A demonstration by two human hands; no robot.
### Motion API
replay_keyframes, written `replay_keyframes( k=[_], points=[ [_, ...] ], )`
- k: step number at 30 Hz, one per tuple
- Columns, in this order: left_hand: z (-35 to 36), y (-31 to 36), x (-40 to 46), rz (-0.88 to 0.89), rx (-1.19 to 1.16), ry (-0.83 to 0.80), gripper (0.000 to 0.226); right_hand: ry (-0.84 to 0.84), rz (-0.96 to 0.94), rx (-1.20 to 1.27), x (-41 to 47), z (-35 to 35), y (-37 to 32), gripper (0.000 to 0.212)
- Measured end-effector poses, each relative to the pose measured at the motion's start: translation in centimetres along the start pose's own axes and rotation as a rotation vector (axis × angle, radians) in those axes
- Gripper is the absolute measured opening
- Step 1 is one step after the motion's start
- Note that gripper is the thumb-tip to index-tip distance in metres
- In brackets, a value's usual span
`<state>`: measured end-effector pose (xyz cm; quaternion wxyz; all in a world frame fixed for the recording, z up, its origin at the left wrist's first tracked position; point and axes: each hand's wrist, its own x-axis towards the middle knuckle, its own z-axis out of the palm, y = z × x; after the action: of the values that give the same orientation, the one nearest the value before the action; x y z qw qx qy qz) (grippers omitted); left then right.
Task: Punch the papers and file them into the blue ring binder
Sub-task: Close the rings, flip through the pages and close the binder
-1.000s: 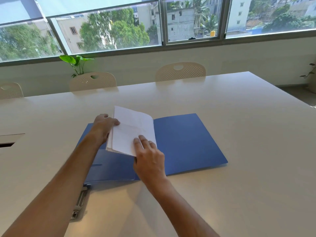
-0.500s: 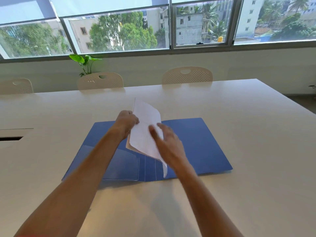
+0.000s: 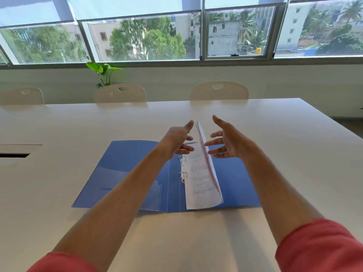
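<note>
The blue ring binder lies open flat on the white table. Its two metal rings show on the spine. A stack of printed papers stands tilted on its long edge just right of the rings, leaning over the binder's right cover. My left hand hovers left of the stack's far end and my right hand right of it. Both have fingers spread, with fingertips close to the sheets but not gripping them. Whether the rings pass through the papers is hidden.
Three cream chairs stand along the table's far side, with a green plant behind them under the windows. A dark cable slot is cut into the table at the left.
The hands held the paper stack over the binder before; now both have opened and drawn apart. The stack has dropped beside the rings, tipping to the right. The camera has tilted up.
</note>
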<state>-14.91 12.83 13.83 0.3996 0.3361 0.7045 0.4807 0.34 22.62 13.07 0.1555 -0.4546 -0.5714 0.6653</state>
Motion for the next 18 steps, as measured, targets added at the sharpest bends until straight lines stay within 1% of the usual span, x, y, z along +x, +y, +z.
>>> replay_keyframes(
  k=[2,4,6,8,10,12,14,16,18],
  points=[
    [-1.4,-0.9,0.5,-0.010,0.011,0.045,0.053,0.019,0.024,-0.063,0.5,-1.1,0.3,0.087],
    [-3.8,-2.5,1.1,-0.010,0.055,0.125,0.045,0.042,0.040,-0.111,1.1,-2.1,0.8,0.083],
    [-6.8,-4.4,1.5,0.020,0.197,0.250,0.037,0.075,0.063,-0.138,1.6,-3.0,1.3,0.075],
    [-10.4,-6.4,1.4,0.039,0.416,0.403,0.030,0.104,0.081,-0.168,2.0,-4.0,1.8,0.062],
    [-14.6,-8.6,0.9,-0.042,0.612,0.510,0.027,0.136,0.091,-0.209,2.3,-5.2,2.4,0.044],
    [-18.7,-10.6,0.2,-0.210,0.748,0.544,0.029,0.192,0.104,-0.258,2.7,-6.2,3.0,0.026],
    [-21.8,-12.5,-0.1,-0.376,0.825,0.552,0.037,0.257,0.124,-0.310,3.2,-6.8,3.8,0.018],
    [-23.5,-13.7,-0.6,-0.471,0.780,0.534,0.042,0.321,0.139,-0.354,3.7,-6.8,4.8,0.021],
    [-24.0,-14.2,-1.0,-0.544,0.634,0.480,0.037,0.360,0.144,-0.366,4.3,-6.6,6.0,0.024]
  ],
)
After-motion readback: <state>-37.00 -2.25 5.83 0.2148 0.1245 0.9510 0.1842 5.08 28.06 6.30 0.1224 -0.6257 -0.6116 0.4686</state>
